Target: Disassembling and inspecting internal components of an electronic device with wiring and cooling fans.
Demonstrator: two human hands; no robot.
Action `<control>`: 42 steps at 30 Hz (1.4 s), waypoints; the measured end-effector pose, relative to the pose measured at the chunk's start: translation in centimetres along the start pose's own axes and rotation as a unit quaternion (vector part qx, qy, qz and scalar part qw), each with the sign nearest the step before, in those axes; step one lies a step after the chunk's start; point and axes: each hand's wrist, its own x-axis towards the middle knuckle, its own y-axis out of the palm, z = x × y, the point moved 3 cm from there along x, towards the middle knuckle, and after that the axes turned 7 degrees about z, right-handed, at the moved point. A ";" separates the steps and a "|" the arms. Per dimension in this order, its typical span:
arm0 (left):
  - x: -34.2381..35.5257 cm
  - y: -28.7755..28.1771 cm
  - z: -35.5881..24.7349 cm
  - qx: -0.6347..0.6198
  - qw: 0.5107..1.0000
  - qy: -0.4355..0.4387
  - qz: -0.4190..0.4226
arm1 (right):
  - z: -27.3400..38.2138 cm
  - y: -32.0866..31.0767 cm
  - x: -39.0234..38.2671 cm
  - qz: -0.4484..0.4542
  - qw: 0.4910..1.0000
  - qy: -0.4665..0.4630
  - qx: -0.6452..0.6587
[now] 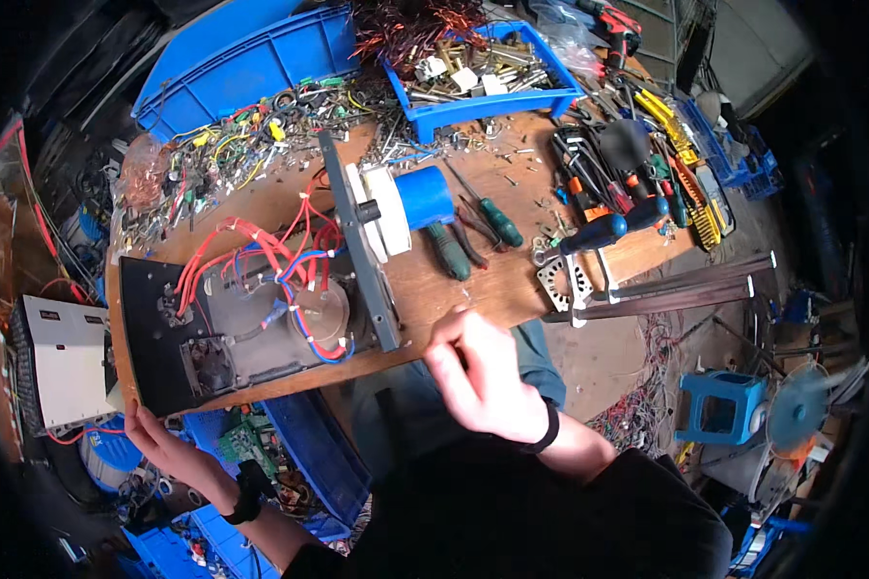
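A black equipment housing (154,318) lies opened out on the bench's front left, with a dusty round part (319,314) and red and blue wires (299,261) inside. Its dark metal panel (348,232) stands on edge, with a white and blue cylindrical part (423,198) against its right side. At the housing's near left corner is my left hand (169,454), fingers extended and fingertips by the edge. My right hand (488,372) is raised at the bench's front edge, right of the panel, fingers curled toward the thumb. Whatever they may hold is hidden.
Green-handled screwdrivers (500,222) and pliers (473,246) lie behind my right hand. Farther right are a clamp-like tool with blue grips (594,234) and more hand tools. Loose scraps and a blue bin (492,104) of metal parts fill the back. Blue crates (309,449) stand below.
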 end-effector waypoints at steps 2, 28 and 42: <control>0.2 -0.7 0.7 -0.042 0.999 -0.006 0.006 | -2.8 -0.8 -0.8 -0.020 0.994 0.038 -0.105; 0.9 -1.3 1.5 -0.091 0.996 -0.018 0.012 | -4.0 -2.4 -4.0 -0.054 0.883 0.209 0.417; -7.3 -2.2 -4.0 -0.004 1.000 0.002 -0.010 | 1.2 0.1 -5.2 0.137 0.783 0.202 0.572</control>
